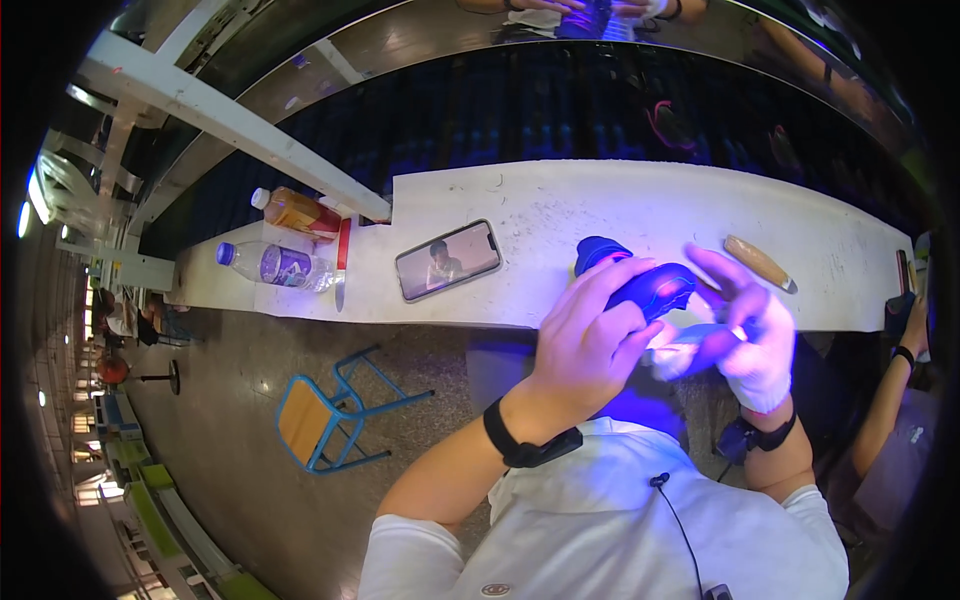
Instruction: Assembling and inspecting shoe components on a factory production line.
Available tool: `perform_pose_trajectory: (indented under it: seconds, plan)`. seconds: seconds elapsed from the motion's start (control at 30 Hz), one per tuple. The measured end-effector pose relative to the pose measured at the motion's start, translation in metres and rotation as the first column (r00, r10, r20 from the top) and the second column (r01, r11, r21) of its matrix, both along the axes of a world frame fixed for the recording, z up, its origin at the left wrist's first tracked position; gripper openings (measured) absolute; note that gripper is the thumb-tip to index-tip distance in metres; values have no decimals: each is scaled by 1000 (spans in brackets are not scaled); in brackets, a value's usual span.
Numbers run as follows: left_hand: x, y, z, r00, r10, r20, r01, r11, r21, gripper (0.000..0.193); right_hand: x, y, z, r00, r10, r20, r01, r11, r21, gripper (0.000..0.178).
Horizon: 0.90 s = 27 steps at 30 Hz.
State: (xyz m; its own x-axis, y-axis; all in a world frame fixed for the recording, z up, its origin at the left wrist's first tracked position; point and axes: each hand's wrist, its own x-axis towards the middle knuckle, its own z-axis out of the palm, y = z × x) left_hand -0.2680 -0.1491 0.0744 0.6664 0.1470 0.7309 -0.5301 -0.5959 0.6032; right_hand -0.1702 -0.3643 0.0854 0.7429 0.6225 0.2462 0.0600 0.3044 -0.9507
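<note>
My left hand is wrapped round a dark, glossy shoe, lifted over the near edge of the white worktop and lit blue-violet. Its fingers hide part of the shoe. Close by on the right is my right hand, in a white glove that seems to leave some fingers bare. Motion smears that hand, and whether its fingers hold anything does not show. A tan-handled tool lies on the worktop just beyond it.
On the worktop lie a phone, a red-handled tool and two bottles, one amber, one clear. A dark conveyor belt runs behind. A metal post stands left, a stool below. Another person's hand is at right.
</note>
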Motion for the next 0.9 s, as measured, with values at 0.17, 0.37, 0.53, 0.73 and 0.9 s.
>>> perform_pose_trajectory:
  seconds: [0.17,0.37,0.53,0.73,0.9]
  plan:
    - [-37,2,12,973,-83,-216,75,996,-47,27,-20,20,-6,968,76,-241,-48,992,118,36]
    - [-59,-26,1,975,-95,-203,12,927,-374,36,-34,21,-4,994,85,-65,-78,993,93,39]
    - [-70,-48,-9,971,-109,-212,-22,845,-534,48,-44,19,-5,992,24,-123,-15,997,74,37]
    - [-74,-61,-13,982,-107,-155,-13,782,-623,45,-46,15,-15,986,4,164,-13,998,54,39]
    - [-74,-55,-12,978,-128,-165,13,826,-563,42,-45,11,-16,981,4,196,-9,1000,29,40]
